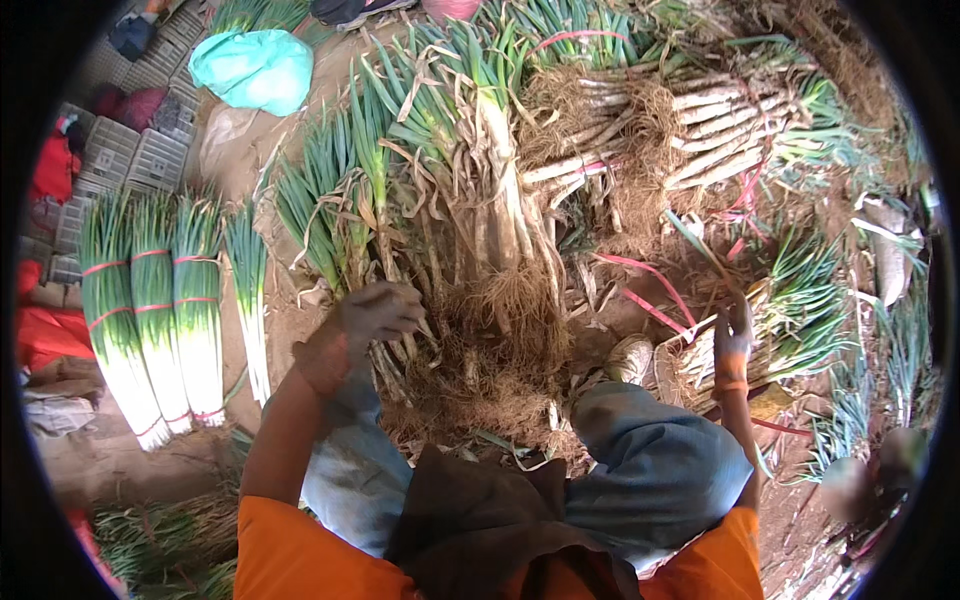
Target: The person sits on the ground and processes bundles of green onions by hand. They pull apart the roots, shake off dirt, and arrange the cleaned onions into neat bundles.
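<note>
My left hand (384, 309) is blurred, its fingers curled beside the unpeeled green onions (491, 195) heaped in front of me. Whether it grips a stalk cannot be made out. On the right, my right hand (733, 330) pinches a thin onion leaf (696, 238) that sticks up and to the left from its fingers. Just under that hand lies a pile of thinner green onions (799, 315), with white ends to the left and tops to the right. Tangled brown roots (517, 315) hang at the near end of the central heap, between my knees.
Cleaned green onion bundles (154, 322) with red bands lie at left, beside a loose handful (247, 292). Tied, rooted bundles (720, 124) are stacked at far right. Red tape (656, 281) trails near my shoe (630, 358). A turquoise plastic bag (255, 69) sits by plastic crates (154, 157).
</note>
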Tool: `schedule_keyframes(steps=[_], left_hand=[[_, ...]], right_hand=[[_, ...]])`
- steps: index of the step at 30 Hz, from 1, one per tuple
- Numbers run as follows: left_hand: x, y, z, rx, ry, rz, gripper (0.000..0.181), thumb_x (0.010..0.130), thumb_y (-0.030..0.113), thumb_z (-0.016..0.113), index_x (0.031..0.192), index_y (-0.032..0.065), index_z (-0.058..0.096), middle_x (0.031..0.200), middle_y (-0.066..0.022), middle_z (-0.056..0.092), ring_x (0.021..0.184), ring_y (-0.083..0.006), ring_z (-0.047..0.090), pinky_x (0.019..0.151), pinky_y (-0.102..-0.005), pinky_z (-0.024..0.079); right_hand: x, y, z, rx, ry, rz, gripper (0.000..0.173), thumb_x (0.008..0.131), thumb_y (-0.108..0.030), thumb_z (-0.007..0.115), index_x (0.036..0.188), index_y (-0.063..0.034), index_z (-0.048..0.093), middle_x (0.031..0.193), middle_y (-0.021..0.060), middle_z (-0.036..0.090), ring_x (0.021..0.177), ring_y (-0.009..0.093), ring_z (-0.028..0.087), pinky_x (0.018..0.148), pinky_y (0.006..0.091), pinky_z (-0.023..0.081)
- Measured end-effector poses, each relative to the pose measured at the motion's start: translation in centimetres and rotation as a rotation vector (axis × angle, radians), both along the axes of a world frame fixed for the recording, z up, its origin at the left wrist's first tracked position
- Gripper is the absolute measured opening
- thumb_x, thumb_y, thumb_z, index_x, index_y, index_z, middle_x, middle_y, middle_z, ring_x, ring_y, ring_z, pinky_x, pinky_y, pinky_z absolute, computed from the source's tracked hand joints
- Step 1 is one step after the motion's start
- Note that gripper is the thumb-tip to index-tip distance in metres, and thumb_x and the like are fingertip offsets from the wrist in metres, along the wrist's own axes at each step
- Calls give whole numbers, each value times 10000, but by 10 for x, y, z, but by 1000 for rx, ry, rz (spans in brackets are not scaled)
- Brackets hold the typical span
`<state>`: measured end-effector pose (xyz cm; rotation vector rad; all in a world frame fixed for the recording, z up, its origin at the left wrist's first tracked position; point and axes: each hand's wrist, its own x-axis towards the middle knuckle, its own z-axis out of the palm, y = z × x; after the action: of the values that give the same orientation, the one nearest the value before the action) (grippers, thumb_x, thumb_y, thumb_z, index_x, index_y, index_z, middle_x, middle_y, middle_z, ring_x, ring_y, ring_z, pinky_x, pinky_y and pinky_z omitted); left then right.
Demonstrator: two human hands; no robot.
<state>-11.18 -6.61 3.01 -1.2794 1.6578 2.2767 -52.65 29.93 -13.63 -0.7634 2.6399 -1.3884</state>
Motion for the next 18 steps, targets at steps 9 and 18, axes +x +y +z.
schedule_keyframes(steps=[9,18], left_hand=[[35,-27,31,-25,459,289,498,912,361,547,1251,0,491,1073,-109,633,925,-211,629,817,-367,513],[108,-38,12,-12,452,478,482,885,333,603,1228,4,521,1050,-129,645,872,-207,655,751,-351,558]], right_hand=[[98,-298,78,258,-345,614,834,819,-337,680,1453,-83,203,1354,274,412,1229,359,455,1019,398,400],[162,-346,39,423,-493,351,493,783,-149,678,1228,-33,501,1058,133,619,909,199,585,819,299,468]])
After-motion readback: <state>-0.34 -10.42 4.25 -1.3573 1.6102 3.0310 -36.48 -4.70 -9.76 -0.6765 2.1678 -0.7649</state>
